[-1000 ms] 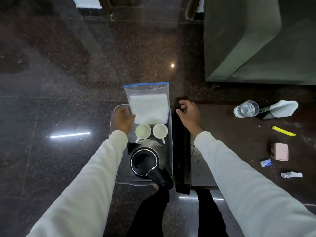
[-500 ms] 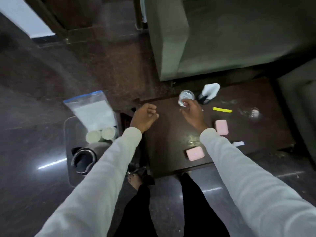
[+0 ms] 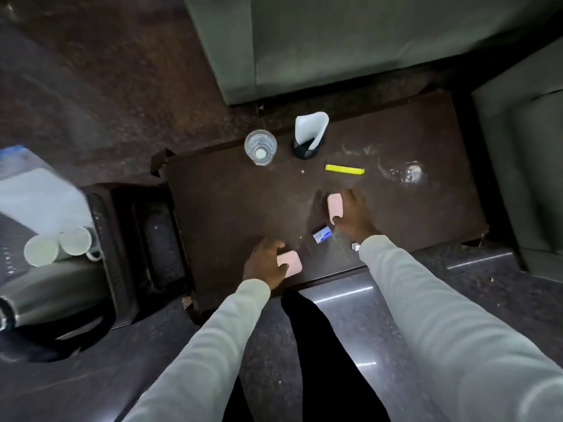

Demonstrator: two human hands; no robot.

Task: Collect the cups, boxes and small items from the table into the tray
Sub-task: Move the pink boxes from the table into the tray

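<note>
On the dark brown table (image 3: 231, 202) my left hand (image 3: 264, 263) grips a pink box (image 3: 291, 261) near the front edge. My right hand (image 3: 355, 216) closes on a second pink box (image 3: 335, 205) further back. Between them lies a small blue-and-white box (image 3: 321, 234), and a tiny white item (image 3: 355, 247) peeks out by my right sleeve. At the table's far edge stand a clear glass (image 3: 260, 146) and a black holder with white paper (image 3: 309, 137); a yellow stick (image 3: 344, 169) lies to their right. The tray (image 3: 91, 208) at the left holds two white cups (image 3: 58, 246), a plastic bag (image 3: 36, 190) and a kettle (image 3: 45, 296).
A grey-green sofa (image 3: 335, 41) stands behind the table and another seat (image 3: 524, 166) at the right. A dark low stand (image 3: 152, 239) sits between tray and table. My legs (image 3: 320, 345) are below the table's front edge on the polished stone floor.
My view swung right from the tray to the table. My right hand left the glass and came down on the far pink box; my left hand moved onto the near pink box.
</note>
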